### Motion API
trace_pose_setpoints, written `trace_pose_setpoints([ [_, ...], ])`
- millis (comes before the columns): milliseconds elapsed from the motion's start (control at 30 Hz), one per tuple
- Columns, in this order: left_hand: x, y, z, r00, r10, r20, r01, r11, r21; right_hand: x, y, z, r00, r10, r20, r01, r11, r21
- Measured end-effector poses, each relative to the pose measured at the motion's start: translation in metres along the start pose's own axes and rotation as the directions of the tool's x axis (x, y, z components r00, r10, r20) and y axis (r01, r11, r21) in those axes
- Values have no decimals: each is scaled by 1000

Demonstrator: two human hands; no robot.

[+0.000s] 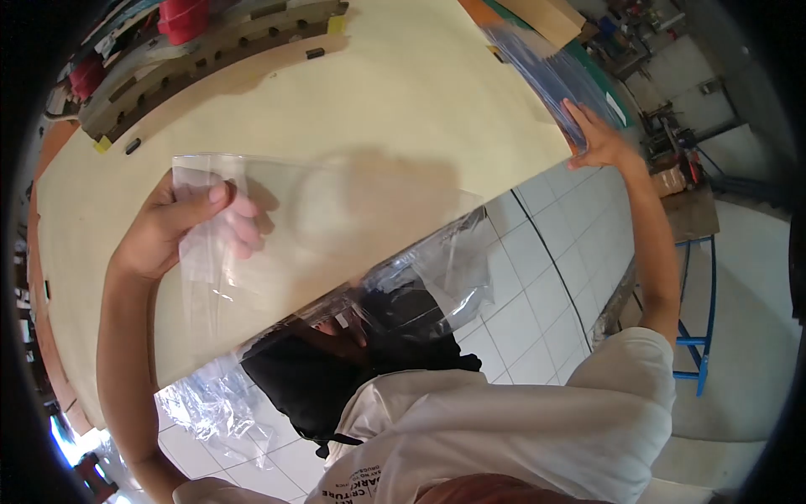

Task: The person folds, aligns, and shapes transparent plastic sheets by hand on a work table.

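Note:
My left hand [189, 220] grips the left end of a clear plastic bag [327, 218], thumb on top and the other fingers showing through the film. The bag spreads rightward across the cream tabletop [403, 92], and part of it droops over the near edge. At the table's right end, my right hand [598, 141] rests with its fingers apart on the edge of a stack of clear plastic sheets [541, 71].
A long bar with notches [222, 59] lies at the far left, with red parts [183, 18] behind it. Small black pieces [315, 53] dot the tabletop. Crumpled clear plastic [222, 407] hangs below the near edge. A blue-legged stand [701, 336] is at right.

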State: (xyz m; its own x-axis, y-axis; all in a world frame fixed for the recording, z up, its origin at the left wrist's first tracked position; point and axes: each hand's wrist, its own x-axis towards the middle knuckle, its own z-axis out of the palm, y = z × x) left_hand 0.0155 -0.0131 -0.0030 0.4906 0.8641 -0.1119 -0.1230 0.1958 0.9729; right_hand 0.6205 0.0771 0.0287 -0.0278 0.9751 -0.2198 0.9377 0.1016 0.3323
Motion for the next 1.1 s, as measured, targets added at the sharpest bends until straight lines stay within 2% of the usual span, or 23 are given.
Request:
trace_pose_setpoints([
  [33, -1, 2, 5, 999, 0, -54, 0, 1000, 6, -3, -5, 5, 998, 40, -58, -38, 999, 24],
  [167, 0, 2, 0, 1000, -15, 2, 15, 1000, 25, -4, 1, 16, 987, 5, -158, 7, 997, 77],
  [233, 0, 2, -3, 997, -81, 9, 81, 997, -8, -1, 15, 12, 949, -166, -268, 206, 970, 130],
  [267, 0, 1, -3, 997, -81, 9, 81, 997, -8, 1, 21, 9, 949, -167, -267, 207, 970, 130],
  [333, 0, -1, -1, 1000, -3, 4, 3, 1000, -5, 3, 31, -6, 934, -128, -334, 196, 964, 178],
  [467, 0, -2, 1, 1000, 3, 17, -3, 1000, -15, 3, 42, -34, 945, -41, -324, 114, 971, 210],
  [533, -1, 0, 3, 1000, -15, -28, 15, 1000, -26, 1, 44, -49, 945, 127, -303, -31, 953, 301],
  [567, -2, 0, 2, 999, -13, -29, 12, 1000, -27, 3, 49, -50, 944, 125, -305, -30, 954, 299],
  [633, -2, 1, 1, 999, -48, -8, 48, 999, -14, 13, 71, -47, 907, 60, -417, 89, 940, 328],
  [733, -1, 2, 1, 999, -26, 30, 25, 999, 25, 27, 91, -47, 916, 137, -376, 42, 901, 431],
  [867, -1, 1, 0, 999, -27, 35, 25, 999, 36, 23, 95, -53, 888, 90, -451, 113, 908, 403],
  [933, -1, 1, -1, 999, -29, 34, 28, 1000, 11, 22, 96, -57, 835, 135, -534, 76, 932, 355],
  [1100, -1, 2, -1, 998, -28, 61, 27, 1000, 13, 20, 93, -64, 779, 240, -579, -15, 930, 367],
])
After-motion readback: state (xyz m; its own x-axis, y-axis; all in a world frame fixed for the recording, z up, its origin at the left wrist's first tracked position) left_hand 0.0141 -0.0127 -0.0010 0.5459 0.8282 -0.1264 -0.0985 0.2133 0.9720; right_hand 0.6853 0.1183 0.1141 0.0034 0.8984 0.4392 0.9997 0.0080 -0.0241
